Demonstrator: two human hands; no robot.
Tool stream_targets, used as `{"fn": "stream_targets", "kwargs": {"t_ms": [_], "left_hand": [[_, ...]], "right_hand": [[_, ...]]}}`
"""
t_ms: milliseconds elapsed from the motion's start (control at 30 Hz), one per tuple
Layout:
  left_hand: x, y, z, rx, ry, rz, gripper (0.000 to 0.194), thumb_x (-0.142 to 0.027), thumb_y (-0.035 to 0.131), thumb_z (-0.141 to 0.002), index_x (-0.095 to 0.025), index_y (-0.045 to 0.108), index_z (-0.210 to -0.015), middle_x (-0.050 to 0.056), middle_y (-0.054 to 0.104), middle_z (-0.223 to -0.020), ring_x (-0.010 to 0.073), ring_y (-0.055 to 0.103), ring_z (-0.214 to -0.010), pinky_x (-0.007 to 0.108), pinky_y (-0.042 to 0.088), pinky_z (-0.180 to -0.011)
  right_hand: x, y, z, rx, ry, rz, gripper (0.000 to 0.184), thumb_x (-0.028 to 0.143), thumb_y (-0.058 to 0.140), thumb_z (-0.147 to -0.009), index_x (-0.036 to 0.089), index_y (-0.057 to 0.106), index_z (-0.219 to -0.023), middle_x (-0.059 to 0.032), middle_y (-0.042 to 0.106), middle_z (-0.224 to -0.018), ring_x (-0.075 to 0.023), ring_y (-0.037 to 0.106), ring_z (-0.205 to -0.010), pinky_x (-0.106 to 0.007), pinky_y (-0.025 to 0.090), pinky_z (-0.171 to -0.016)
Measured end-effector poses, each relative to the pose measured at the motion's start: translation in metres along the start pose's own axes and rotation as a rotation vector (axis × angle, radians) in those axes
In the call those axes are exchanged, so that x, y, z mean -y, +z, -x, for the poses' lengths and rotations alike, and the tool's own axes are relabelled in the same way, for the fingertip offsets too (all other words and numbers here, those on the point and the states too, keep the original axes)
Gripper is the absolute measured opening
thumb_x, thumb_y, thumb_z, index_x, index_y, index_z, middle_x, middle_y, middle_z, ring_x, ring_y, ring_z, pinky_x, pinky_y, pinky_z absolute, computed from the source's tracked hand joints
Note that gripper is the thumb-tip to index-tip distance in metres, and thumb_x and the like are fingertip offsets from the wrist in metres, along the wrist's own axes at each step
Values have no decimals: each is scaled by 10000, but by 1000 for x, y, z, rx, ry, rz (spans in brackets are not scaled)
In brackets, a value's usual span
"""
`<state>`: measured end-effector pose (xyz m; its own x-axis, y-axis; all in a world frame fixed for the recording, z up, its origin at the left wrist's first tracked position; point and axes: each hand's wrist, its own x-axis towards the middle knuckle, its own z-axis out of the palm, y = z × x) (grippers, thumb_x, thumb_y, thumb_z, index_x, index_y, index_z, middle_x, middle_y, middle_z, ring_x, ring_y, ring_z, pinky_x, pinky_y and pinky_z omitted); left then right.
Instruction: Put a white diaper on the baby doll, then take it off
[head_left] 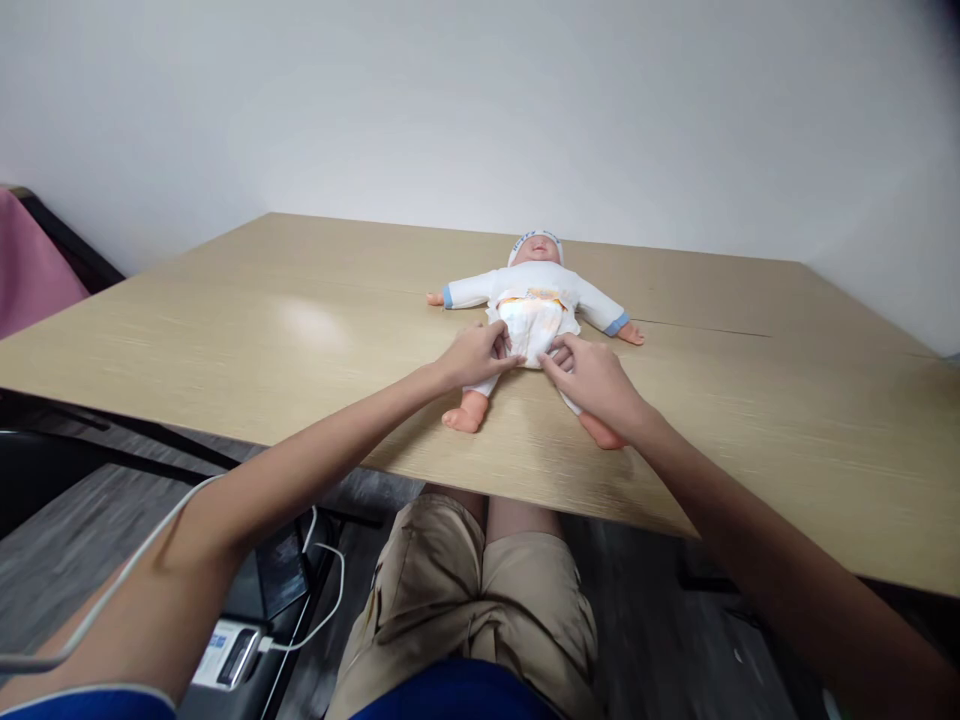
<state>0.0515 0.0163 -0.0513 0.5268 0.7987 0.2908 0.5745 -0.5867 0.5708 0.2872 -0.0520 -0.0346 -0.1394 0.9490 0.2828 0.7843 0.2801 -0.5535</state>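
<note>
A baby doll in a white outfit with blue cuffs and a printed cap lies on its back, head away from me, arms spread. Around its hips is a white diaper with an orange print near the waist. My left hand is closed at the diaper's left leg edge, thumb and fingers pinching it. On the opposite side, my right hand pinches the right leg edge, over the doll's leg. The fingers partly hide both legs, but the bare feet stick out toward me.
The doll rests on a wooden table set against a white wall. A pink cloth hangs over a chair at far left. Below the left arm, a white device with a white cable lies on a black seat.
</note>
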Motion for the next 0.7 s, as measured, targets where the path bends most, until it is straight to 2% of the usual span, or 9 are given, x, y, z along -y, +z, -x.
{"fn": "stream_targets", "kwargs": {"t_ms": [100, 200, 333, 533, 600, 700], "left_hand": [[-3, 1, -1, -3, 7, -8, 334, -500, 742, -947, -236, 584, -816, 38, 723, -842, 246, 614, -864, 390, 488, -841], [-2, 0, 0, -5, 39, -40, 290, -468, 730, -960, -227, 639, -828, 38, 748, -876, 252, 603, -894, 416, 482, -917], [4, 1, 3, -21, 86, -46, 250, -464, 723, -967, -228, 680, -897, 48, 752, -961, 266, 601, -959, 442, 474, -995], [13, 2, 6, -114, 220, -17, 291, -507, 684, -999, -219, 721, -1011, 124, 690, -1313, 302, 582, -1195, 458, 454, -1135], [12, 1, 6, -97, 211, -29, 278, -502, 675, -1005, -226, 707, -1011, 121, 696, -1349, 305, 579, -1218, 461, 442, -1149], [9, -1, 5, -54, 214, -35, 248, -476, 636, -1022, -231, 665, -999, 110, 726, -1317, 298, 602, -1196, 468, 420, -1138]], "right_hand": [[5, 9, 3, -41, -13, 133, 185, 402, 699, -1013, 252, 675, -906, -57, 796, -847, -285, 735, -768, -371, 439, -667], [3, 19, 6, -98, -25, 177, 203, 395, 694, -1013, 256, 656, -870, -63, 780, -879, -284, 704, -769, -370, 395, -648], [-3, 28, 9, -149, -77, 141, 177, 402, 666, -1030, 257, 683, -930, -86, 779, -1020, -269, 687, -759, -385, 437, -672], [1, 33, 17, -201, -91, 133, 237, 440, 642, -1039, 235, 714, -1135, -145, 728, -1285, -276, 712, -786, -434, 512, -701], [2, 33, 19, -202, -95, 113, 237, 436, 639, -1036, 237, 703, -1146, -152, 715, -1332, -278, 717, -794, -447, 528, -721], [4, 33, 19, -194, -100, 78, 207, 437, 633, -1033, 248, 681, -1105, -143, 738, -1291, -284, 720, -821, -440, 528, -737]]}}
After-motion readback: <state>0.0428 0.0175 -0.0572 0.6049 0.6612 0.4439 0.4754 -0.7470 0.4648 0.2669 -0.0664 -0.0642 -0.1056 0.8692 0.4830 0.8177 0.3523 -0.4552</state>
